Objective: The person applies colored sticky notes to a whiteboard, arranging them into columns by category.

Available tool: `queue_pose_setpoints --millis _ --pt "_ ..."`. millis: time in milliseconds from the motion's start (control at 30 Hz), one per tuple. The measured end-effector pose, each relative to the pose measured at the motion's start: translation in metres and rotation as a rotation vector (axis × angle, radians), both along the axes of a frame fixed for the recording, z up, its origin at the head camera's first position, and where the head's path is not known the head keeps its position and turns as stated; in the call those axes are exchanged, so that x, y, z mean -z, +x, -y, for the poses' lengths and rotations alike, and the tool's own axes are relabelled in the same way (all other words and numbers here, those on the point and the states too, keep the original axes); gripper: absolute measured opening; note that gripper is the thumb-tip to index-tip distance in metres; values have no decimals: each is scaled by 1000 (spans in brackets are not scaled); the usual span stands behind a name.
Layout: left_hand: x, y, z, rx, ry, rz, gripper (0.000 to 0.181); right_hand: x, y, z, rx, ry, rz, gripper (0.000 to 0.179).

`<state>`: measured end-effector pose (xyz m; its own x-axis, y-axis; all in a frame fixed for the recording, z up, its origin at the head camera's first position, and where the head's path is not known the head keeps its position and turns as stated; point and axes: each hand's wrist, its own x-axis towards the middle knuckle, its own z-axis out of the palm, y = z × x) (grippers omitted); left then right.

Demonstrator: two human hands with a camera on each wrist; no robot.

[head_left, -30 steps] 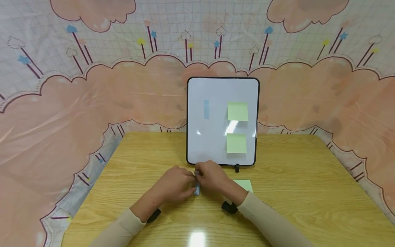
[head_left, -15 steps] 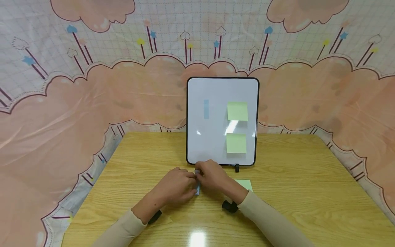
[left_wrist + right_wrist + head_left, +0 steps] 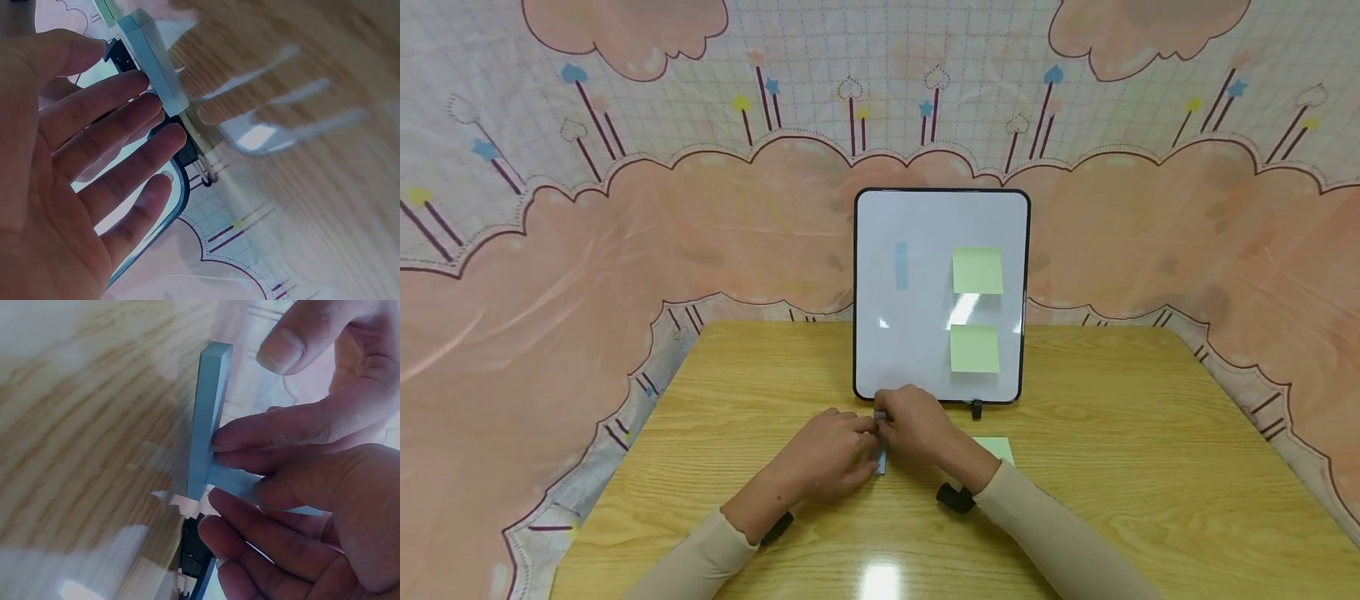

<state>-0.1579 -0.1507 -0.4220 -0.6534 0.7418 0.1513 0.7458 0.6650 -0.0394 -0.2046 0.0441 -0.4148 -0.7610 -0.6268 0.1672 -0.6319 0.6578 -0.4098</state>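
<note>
A narrow light-blue sticky note pad (image 3: 881, 460) lies on the table in front of the whiteboard, partly covered by both hands. My left hand (image 3: 831, 452) reaches it from the left. In the right wrist view, two left fingertips press on the pad (image 3: 206, 412), and the left thumb stays off it. The left fingers look mostly straight in the left wrist view, beside the pad (image 3: 153, 65). My right hand (image 3: 917, 427) is at the pad's far end. Between its thumb and fingers it pinches a thin blue strip (image 3: 236, 485), raised from the pad's far end.
An upright whiteboard (image 3: 917, 218) bears a blue strip (image 3: 902, 267) at left and two green sticky notes (image 3: 977, 272) at right. A black clip (image 3: 977, 409) sits at its lower edge. A green note pad (image 3: 997, 449) lies partly under the right forearm.
The hands have hardly moved; my right hand has risen very slightly. The pad stays in place.
</note>
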Motion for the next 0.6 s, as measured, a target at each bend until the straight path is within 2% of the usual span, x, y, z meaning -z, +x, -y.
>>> queue_pose_setpoints --millis 600 --pt "-1 2 0 -22 38 40 22 -3 -6 -2 16 -22 -4 8"
